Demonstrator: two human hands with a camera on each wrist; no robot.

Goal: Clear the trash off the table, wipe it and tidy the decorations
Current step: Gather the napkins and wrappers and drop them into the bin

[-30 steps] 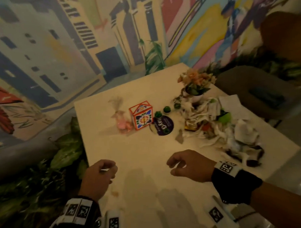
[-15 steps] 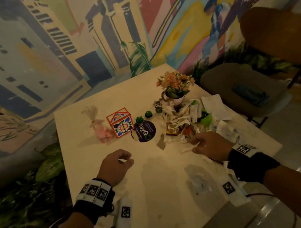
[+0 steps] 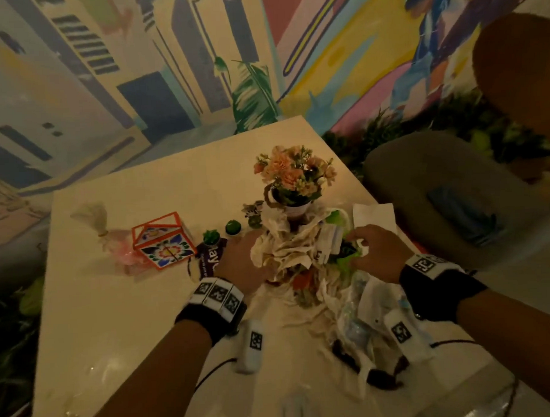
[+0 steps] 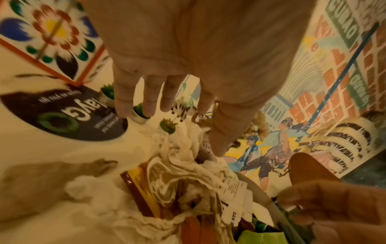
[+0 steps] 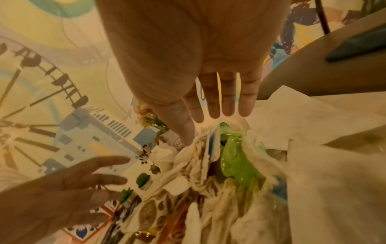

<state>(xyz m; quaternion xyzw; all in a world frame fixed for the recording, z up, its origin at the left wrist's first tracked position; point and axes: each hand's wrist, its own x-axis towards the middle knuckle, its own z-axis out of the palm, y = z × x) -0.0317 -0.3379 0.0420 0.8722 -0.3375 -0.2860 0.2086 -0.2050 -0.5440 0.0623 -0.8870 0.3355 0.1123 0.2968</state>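
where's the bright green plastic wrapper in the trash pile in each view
Head: the bright green plastic wrapper lies right of centre, in the trash beside the right hand.
Left wrist: only a corner of it shows, at the bottom edge right of centre.
Right wrist: it sits right of centre, just below the fingertips.
Shared landmark: the small zebra figurine.

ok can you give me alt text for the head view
Two hands reach from either side into a trash pile of crumpled napkins and wrappers on a pale table, the left hand and right hand both open. Behind the pile stands a flower pot; to its left sit a floral box and a dark coaster.
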